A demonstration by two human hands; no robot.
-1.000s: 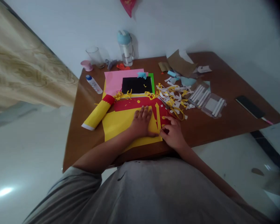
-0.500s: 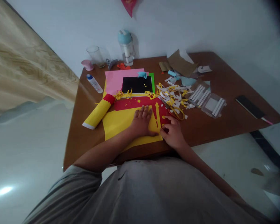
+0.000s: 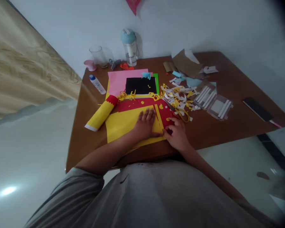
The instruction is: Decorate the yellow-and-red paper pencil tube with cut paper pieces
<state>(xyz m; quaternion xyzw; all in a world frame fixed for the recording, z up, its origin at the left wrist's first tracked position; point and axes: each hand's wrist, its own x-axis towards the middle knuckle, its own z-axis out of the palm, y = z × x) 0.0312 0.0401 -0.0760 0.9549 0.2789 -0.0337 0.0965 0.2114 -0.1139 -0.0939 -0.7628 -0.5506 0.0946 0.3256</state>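
Observation:
My left hand (image 3: 145, 126) lies flat on a yellow paper sheet (image 3: 121, 122), fingers spread and thumb toward the sheet's right edge. Along that edge runs a narrow yellow paper strip (image 3: 159, 116), separated from the sheet by a thin gap. My right hand (image 3: 177, 134) pinches the strip's lower end between thumb and fingertips. Beneath both lies red paper (image 3: 130, 105) with small yellow scraps on it. Scissors with yellow handles (image 3: 183, 114) rest just beyond my right fingers.
A yellow paper tube with a red end (image 3: 101, 114) lies left, near a glue bottle (image 3: 97, 84). White and yellow cuttings (image 3: 178, 96) and an opened case of white sticks (image 3: 212, 101) are right. A water bottle (image 3: 129, 47) and a glass (image 3: 98, 56) stand behind.
The yellow strip has shifted left, closer to the sheet's edge, with its lower end at my right hand. A yellow scrap on the red paper now shows beside it. My left hand stays flat.

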